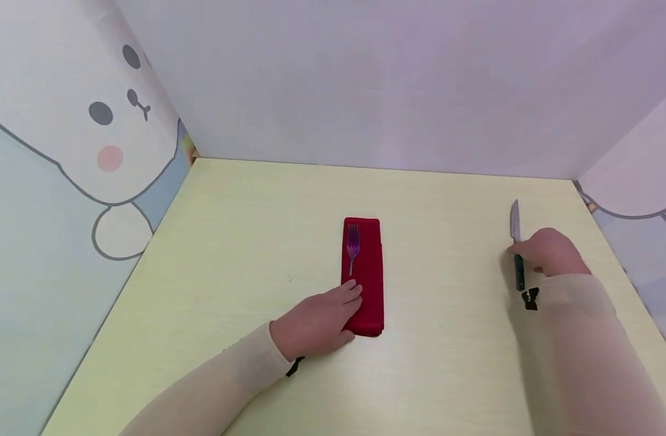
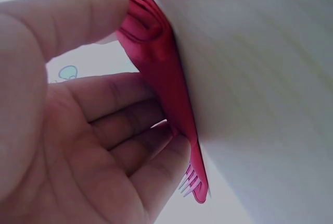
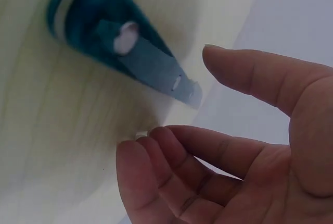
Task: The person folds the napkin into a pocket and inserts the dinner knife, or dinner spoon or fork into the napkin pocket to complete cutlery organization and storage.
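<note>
A folded red cloth napkin (image 1: 372,297) lies on the table left of the knife. On it rests a fork (image 1: 353,242), tines pointing away, its lower handle hidden by my left hand (image 1: 316,322). That hand's fingers rest on the napkin's left side, and in the left wrist view the thumb touches its rolled near end. At the right, my right hand (image 1: 551,251) reaches over a knife (image 1: 515,224) whose blade points away. In the right wrist view the dark teal handle (image 3: 151,60) with its rivets lies on the table; thumb and fingers stand apart beside it.
The pale wooden table (image 1: 246,242) meets a plain light wall (image 1: 365,85) at its back edge. A side wall with a cartoon animal print (image 1: 109,133) stands at the left, another printed wall (image 1: 638,163) at the right.
</note>
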Demonstrator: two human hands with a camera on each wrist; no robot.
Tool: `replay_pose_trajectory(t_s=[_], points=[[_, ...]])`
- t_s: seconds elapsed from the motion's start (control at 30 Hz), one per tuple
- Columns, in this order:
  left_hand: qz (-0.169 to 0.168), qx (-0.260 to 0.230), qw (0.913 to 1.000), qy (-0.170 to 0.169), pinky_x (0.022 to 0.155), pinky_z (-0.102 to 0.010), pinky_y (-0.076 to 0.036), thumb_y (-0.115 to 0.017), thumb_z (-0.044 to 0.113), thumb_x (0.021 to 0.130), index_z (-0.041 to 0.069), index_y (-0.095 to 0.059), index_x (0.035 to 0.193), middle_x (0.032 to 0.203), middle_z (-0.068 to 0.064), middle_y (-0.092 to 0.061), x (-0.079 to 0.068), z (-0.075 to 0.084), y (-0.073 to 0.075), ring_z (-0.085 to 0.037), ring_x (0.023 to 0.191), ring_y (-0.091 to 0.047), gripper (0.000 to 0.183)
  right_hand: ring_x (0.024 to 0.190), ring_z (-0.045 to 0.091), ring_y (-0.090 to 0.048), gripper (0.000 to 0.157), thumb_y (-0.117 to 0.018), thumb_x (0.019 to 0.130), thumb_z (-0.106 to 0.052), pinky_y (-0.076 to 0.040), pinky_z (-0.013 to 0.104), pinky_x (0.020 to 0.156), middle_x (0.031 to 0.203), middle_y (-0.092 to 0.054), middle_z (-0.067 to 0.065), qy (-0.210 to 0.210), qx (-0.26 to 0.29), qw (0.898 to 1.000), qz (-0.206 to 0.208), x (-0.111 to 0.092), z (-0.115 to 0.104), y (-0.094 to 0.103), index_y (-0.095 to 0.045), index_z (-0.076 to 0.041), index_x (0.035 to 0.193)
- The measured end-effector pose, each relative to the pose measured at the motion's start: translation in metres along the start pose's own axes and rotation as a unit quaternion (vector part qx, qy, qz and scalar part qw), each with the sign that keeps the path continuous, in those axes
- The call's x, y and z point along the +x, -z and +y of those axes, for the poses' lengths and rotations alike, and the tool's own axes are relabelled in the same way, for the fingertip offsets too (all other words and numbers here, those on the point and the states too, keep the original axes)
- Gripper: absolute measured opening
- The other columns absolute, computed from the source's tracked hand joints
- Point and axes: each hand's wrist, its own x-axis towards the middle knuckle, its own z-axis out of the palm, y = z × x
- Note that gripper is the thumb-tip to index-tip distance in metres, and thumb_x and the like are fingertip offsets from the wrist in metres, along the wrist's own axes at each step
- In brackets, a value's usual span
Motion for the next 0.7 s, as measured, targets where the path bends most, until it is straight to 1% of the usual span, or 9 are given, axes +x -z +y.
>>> replay_pose_trajectory(t_s=[0.1, 0.27, 0.33, 0.43, 0.53, 0.6, 0.7], points=[[0.0, -0.006, 1.0, 0.001, 0.114, -0.029, -0.038, -0.07, 0.037, 0.098, 0.006, -0.049, 0.153, 0.159, -0.008, -0.044, 0.0, 0.0, -0.001, -0.025, 0.153, -0.029, 0.067, 0.067, 0.026, -0.06, 0.039, -0.056, 0.097, -0.037, -0.045, 0.038, 0.065, 0.069, -0.059, 0.011, -0.009, -0.011, 1.0, 0.007, 0.002, -0.002, -0.002, -0.053, -0.004, 0.076], [0.001, -0.008, 1.0, 0.003, 0.114, -0.029, -0.038, -0.069, 0.036, 0.098, 0.006, -0.049, 0.153, 0.16, -0.008, -0.044, 0.0, 0.0, -0.001, -0.025, 0.153, -0.029, 0.066, 0.065, 0.028, -0.059, 0.037, -0.053, 0.097, -0.031, -0.047, 0.037, 0.061, 0.072, -0.059, 0.013, -0.013, -0.026, 0.999, 0.025, 0.006, -0.005, -0.005, -0.057, 0.003, 0.084], [0.001, -0.006, 1.0, 0.004, 0.114, -0.029, -0.037, -0.069, 0.037, 0.098, 0.006, -0.049, 0.153, 0.16, -0.008, -0.044, 0.0, 0.0, -0.001, -0.025, 0.153, -0.029, 0.066, 0.064, 0.028, -0.059, 0.034, -0.053, 0.096, -0.027, -0.048, 0.037, 0.058, 0.071, -0.058, 0.014, -0.006, -0.035, 0.999, 0.04, 0.009, -0.006, -0.006, -0.058, 0.004, 0.083], [-0.002, -0.002, 1.0, 0.006, 0.114, -0.029, -0.038, -0.07, 0.037, 0.098, 0.007, -0.048, 0.154, 0.16, -0.007, -0.044, 0.0, 0.001, -0.001, -0.025, 0.153, -0.029, 0.067, 0.064, 0.031, -0.057, 0.028, -0.051, 0.092, -0.02, -0.047, 0.037, 0.055, 0.071, -0.058, 0.016, 0.011, -0.055, 0.996, 0.07, 0.011, -0.007, -0.007, -0.057, 0.004, 0.078], [-0.005, -0.002, 1.0, 0.008, 0.114, -0.03, -0.038, -0.071, 0.038, 0.097, 0.007, -0.047, 0.154, 0.16, -0.007, -0.043, 0.0, 0.001, -0.001, -0.024, 0.153, -0.029, 0.069, 0.065, 0.033, -0.056, 0.025, -0.05, 0.09, -0.016, -0.046, 0.039, 0.053, 0.072, -0.057, 0.018, 0.027, -0.069, 0.993, 0.095, 0.011, -0.007, -0.008, -0.057, 0.003, 0.074], [-0.005, -0.002, 1.0, 0.008, 0.113, -0.03, -0.039, -0.071, 0.039, 0.097, 0.008, -0.047, 0.155, 0.16, -0.006, -0.043, 0.0, 0.001, -0.001, -0.024, 0.153, -0.029, 0.07, 0.065, 0.033, -0.056, 0.025, -0.05, 0.089, -0.015, -0.046, 0.038, 0.053, 0.072, -0.056, 0.018, 0.029, -0.067, 0.992, 0.102, 0.011, -0.007, -0.009, -0.056, 0.004, 0.074], [-0.004, 0.0, 1.0, 0.006, 0.114, -0.029, -0.038, -0.071, 0.039, 0.097, 0.007, -0.047, 0.154, 0.16, -0.007, -0.043, 0.0, 0.001, -0.002, -0.024, 0.153, -0.029, 0.069, 0.063, 0.031, -0.058, 0.025, -0.051, 0.089, -0.016, -0.046, 0.037, 0.053, 0.069, -0.058, 0.016, 0.021, -0.04, 0.995, 0.091, 0.011, -0.005, -0.007, -0.057, 0.005, 0.078]])
